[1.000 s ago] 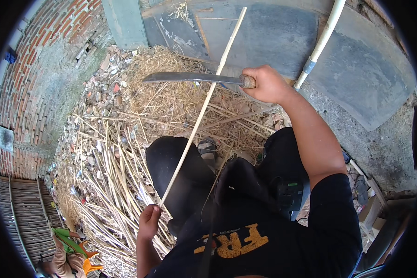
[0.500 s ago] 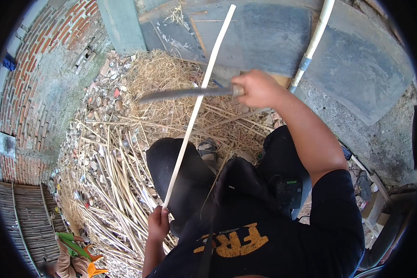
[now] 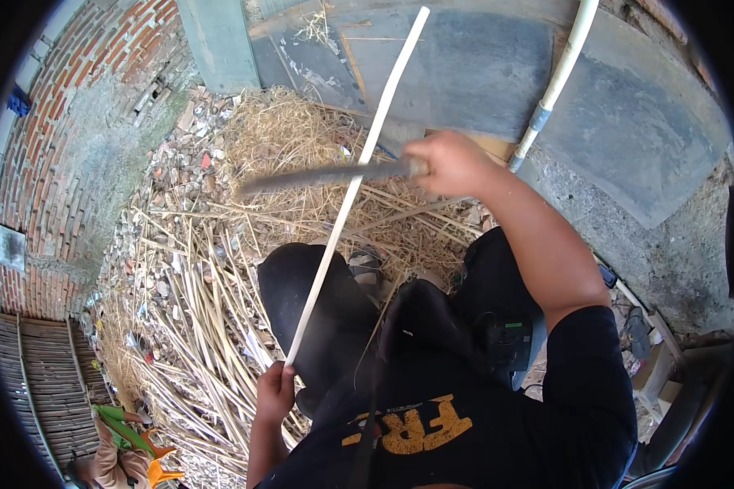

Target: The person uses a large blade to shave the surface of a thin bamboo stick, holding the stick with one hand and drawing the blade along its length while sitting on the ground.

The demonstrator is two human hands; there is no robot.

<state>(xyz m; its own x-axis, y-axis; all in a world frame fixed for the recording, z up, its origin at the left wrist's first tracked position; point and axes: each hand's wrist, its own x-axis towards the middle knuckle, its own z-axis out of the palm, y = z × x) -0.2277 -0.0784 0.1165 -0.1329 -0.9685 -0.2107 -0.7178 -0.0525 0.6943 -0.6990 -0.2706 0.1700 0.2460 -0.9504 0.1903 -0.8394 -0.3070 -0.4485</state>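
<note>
The left hand (image 3: 274,393) holds the low end of a long pale stick (image 3: 359,175), fingers wrapped around it. The right hand (image 3: 451,163) grips a machete (image 3: 322,176), its blade crossing the stick above the straw pile (image 3: 294,147). Brick wall (image 3: 49,155) stands well apart at the left.

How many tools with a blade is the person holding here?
1: a long grey metal blade, blurred, gripped in the right hand across the pale peeled cane that the left hand holds. Others could lie hidden in the straw.

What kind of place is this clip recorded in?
Probably an outdoor yard used for splitting cane or bamboo. A brick wall stands at the left, pale strips and shavings litter the ground, and the right hand holds a long blade against a pale stick.
</note>
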